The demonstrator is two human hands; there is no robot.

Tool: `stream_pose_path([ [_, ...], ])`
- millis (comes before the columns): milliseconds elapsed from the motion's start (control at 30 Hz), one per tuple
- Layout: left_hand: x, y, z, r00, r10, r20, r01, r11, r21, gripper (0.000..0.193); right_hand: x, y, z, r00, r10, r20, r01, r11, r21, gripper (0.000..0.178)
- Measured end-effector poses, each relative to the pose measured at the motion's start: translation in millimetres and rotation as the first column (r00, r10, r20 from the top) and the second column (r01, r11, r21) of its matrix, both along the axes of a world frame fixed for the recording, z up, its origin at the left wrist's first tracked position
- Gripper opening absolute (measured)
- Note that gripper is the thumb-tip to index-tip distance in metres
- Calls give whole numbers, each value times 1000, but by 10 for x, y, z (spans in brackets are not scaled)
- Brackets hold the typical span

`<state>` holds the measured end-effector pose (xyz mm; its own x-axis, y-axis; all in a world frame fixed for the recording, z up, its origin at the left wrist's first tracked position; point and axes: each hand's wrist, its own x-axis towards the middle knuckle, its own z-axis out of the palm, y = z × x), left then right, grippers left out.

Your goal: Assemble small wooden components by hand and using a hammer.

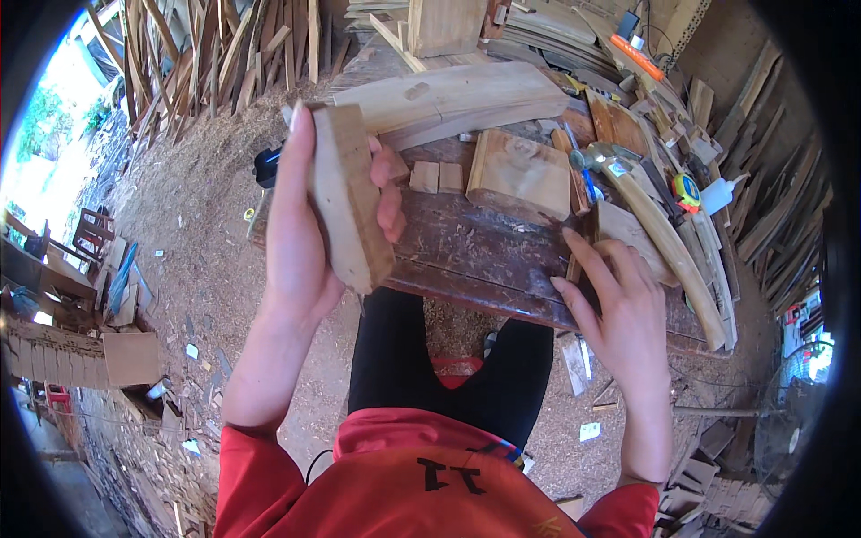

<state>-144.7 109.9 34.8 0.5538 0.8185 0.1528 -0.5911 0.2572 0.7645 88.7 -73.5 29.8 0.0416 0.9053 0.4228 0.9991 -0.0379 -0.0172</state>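
Observation:
My left hand (300, 211) is wrapped round a thick pale wooden block (345, 197) and holds it up over the table's left front edge. The block stands on end, with its rough brown side turned to the right. My right hand (619, 291) rests at the right part of the dark wooden table (475, 260), thumb and index finger apart. Beside and partly under its fingers lies another wooden block (632, 238); how firmly they touch it is hidden. A wide wooden block (520, 170) and two small square wooden pieces (437, 177) lie farther back.
A hammer (655, 224) with a long wooden handle lies along the table's right side, near a yellow tape measure (686, 191) and a white squeeze bottle (720, 195). A long curved board (448, 99) spans the back. Sawdust (193, 229) covers the floor; wooden strips (224, 54) lean behind.

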Motion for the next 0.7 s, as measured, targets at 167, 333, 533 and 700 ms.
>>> stream_pose_path([
  [167,96,358,238,992,119,-43,-110,981,160,55,29,198,361,992,86,-96,-75,991,108,48],
  [333,257,1132,460,970,234,-63,-198,916,350,48,252,950,659,918,299,-259,-242,943,228,51],
  [533,680,2026,599,863,350,-364,-166,878,449,29,970,2073,727,767,-51,-639,29,999,-46,92],
  [700,945,2449,531,790,347,-506,-41,853,521,28,1294,2999,311,591,-2,-807,37,999,25,113],
])
